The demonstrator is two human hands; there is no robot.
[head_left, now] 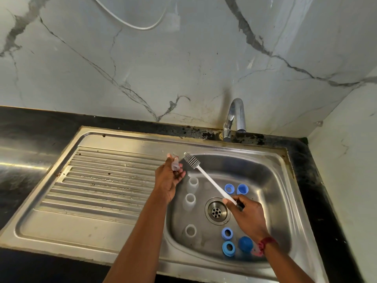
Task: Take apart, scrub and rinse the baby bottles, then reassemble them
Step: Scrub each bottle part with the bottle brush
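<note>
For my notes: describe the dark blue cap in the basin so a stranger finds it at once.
Find the drain in the steel sink. Nearer the camera than it, beside the wrist of the right hand, lie three blue parts. The cap is the rightmost: a darker, closed dome, while the two rings are paler with open holes.

Soft, even light is spread over the sink, with a dull sheen picked up in its bowl. Brighter glare is seen on the counter left of the sink. A faint shadow is cast by the tap behind the sink. Straight lines get bowed away from the sink, toward the edges.
</note>
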